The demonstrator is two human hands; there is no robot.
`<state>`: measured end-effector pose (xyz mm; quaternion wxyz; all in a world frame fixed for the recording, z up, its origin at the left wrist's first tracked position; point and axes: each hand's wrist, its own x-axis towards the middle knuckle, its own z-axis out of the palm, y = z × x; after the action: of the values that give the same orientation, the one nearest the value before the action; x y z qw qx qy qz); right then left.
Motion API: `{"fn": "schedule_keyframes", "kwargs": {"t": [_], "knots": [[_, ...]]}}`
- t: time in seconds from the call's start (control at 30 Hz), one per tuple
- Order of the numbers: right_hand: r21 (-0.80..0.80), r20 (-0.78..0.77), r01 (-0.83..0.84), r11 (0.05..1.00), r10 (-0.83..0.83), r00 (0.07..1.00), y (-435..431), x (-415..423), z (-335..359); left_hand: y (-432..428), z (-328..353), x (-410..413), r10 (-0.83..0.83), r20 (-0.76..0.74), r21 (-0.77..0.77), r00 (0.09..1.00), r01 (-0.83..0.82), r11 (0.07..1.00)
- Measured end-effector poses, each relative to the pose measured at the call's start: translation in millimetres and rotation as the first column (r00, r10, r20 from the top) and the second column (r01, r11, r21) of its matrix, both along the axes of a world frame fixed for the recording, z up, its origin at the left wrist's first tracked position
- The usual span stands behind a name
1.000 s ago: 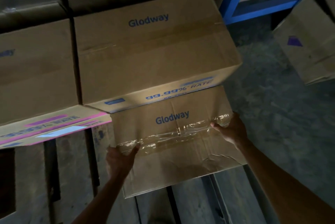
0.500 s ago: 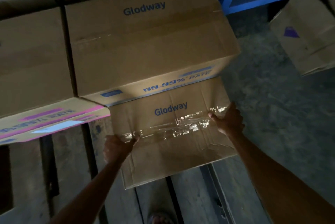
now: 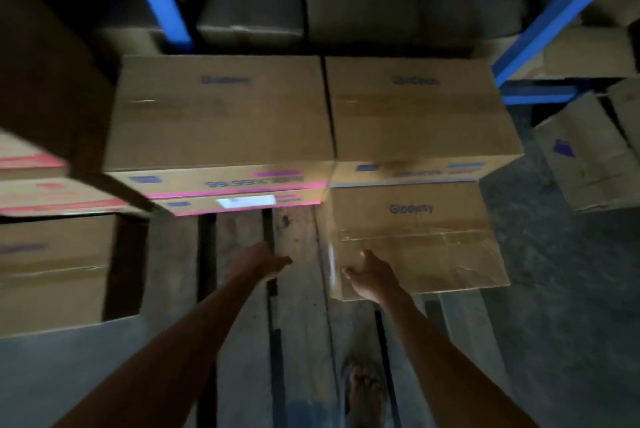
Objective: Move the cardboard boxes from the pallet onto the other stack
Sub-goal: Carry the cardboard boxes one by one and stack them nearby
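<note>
1. We saw the low box lying on the pallet, half tucked under an upper box, probably so its near end could be gripped.
2. Our right hand had loosely spread fingers at its near-left corner; whether they touched was blurred.
3. Our left hand, empty and loosely open, hovered at the box's nine o'clock.
</note>
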<state>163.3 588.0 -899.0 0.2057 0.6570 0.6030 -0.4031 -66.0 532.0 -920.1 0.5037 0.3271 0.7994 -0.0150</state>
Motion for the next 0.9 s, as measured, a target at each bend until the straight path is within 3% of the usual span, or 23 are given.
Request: {"fn": "schedule_keyframes", "kwargs": {"t": [0.23, 0.53, 0.7, 0.9], "knots": [[0.040, -0.144, -0.174, 0.984, 0.178, 0.974, -148, -221, 78, -194, 83, -227, 0.068, -0.187, 0.006, 0.980, -0.068, 0.998], [0.018, -0.228, -0.482, 0.876, 0.473, 0.851, -360, -526, 138, -502, 175, -523, 0.423, -0.302, 0.031, 0.855, -0.434, 0.900], [0.032, -0.256, -0.577, 0.816, 0.565, 0.784, -437, -649, 141, -625, 191, -620, 0.544, -0.385, 0.039, 0.745, -0.576, 0.817], [0.001, -0.295, -0.565, 0.825, 0.540, 0.788, -472, -736, 129, -688, 189, -698, 0.646, -0.359, 0.027, 0.674, -0.685, 0.728]]}}
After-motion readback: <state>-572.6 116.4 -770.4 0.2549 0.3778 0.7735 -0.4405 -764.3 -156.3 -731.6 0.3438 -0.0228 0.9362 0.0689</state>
